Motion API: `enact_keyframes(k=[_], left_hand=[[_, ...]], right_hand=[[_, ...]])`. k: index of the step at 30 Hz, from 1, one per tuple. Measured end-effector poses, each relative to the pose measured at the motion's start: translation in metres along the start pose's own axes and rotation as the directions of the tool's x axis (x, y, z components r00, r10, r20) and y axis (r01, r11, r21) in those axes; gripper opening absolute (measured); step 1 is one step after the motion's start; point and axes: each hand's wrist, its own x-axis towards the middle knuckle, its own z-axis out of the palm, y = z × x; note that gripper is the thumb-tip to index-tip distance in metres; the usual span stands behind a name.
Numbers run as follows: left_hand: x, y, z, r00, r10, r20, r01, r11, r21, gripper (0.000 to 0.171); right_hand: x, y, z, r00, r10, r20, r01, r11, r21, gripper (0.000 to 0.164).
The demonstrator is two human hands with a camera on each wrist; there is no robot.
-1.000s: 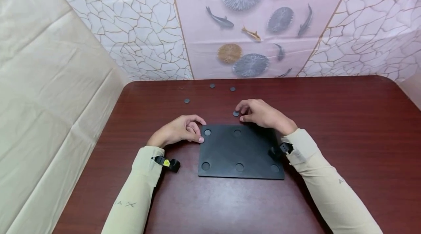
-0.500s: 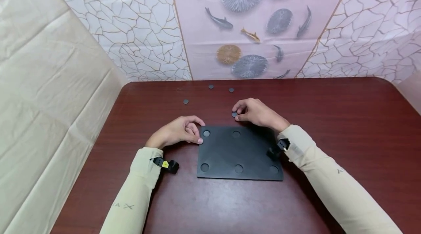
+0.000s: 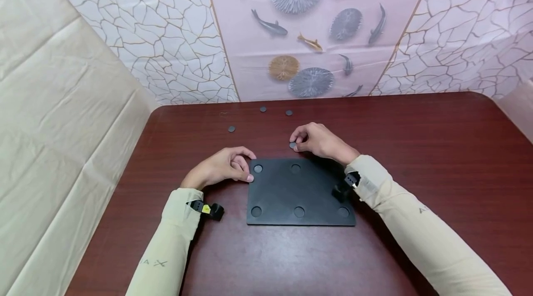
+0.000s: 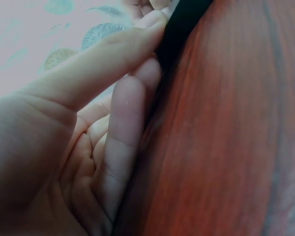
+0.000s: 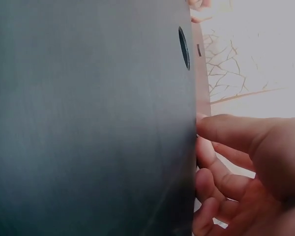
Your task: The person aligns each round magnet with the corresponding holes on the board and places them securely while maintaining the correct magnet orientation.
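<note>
A flat black board (image 3: 297, 194) with round recesses lies on the table. My left hand (image 3: 222, 166) holds its far left corner, thumb at the left edge, index finger at the far edge. The left wrist view has the thumb against the board's dark edge (image 4: 182, 27). Just beyond the far edge, my right hand (image 3: 319, 141) pinches a small grey disc (image 3: 293, 145) between thumb and fingertips, low over the table. The board hides that disc in the right wrist view. The far left recess (image 3: 258, 169) looks lighter than the others.
Three more small discs lie farther back: one at the left (image 3: 231, 129), one near the back edge (image 3: 263, 109), another to its right (image 3: 289, 113). Reddish-brown table (image 3: 437, 171) surrounds the board. A patterned cloth (image 3: 308, 55) hangs behind, and pale fabric (image 3: 62, 148) at the left.
The right thumb and fingers have closed on the grey disc beyond the board. The left hand keeps its place at the corner. The head view has shifted slightly.
</note>
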Motion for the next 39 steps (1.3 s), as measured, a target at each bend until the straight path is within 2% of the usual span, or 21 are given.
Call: enact_keyframes(k=[4,9,13,19,27,32,39], left_hand=[[0.000,0.000,-0.001,1.000,0.001,0.002,-0.001,1.000,-0.005,0.055],[0.000,0.000,0.001,1.000,-0.003,-0.002,0.003,1.000,-0.010,0.055],[-0.001,0.000,0.001,1.000,-0.003,-0.003,0.003,1.000,-0.013,0.055],[0.000,-0.001,0.000,1.000,-0.004,-0.005,0.004,1.000,-0.009,0.055],[0.001,-0.001,0.000,1.000,-0.004,-0.005,0.004,1.000,0.009,0.055],[0.000,-0.001,0.000,1.000,-0.001,-0.003,0.001,1.000,0.006,0.055],[0.000,0.000,0.001,1.000,-0.005,-0.006,0.005,1.000,0.007,0.055]], right_hand=[[0.000,-0.003,0.000,1.000,-0.025,0.013,0.026,0.996,-0.090,0.013],[-0.001,-0.009,0.000,0.997,-0.051,0.060,0.064,0.970,-0.234,0.018],[0.000,-0.012,0.000,0.996,-0.060,0.072,0.077,0.959,-0.272,0.020],[0.001,-0.007,-0.002,0.992,-0.097,0.086,0.115,0.964,-0.239,0.019],[-0.004,-0.001,-0.008,0.983,-0.181,0.036,0.184,0.969,-0.166,0.012],[-0.009,0.002,-0.008,0.976,-0.213,0.037,0.216,0.968,-0.126,0.009],[-0.015,0.002,-0.008,0.973,-0.230,0.007,0.230,0.967,-0.106,0.017]])
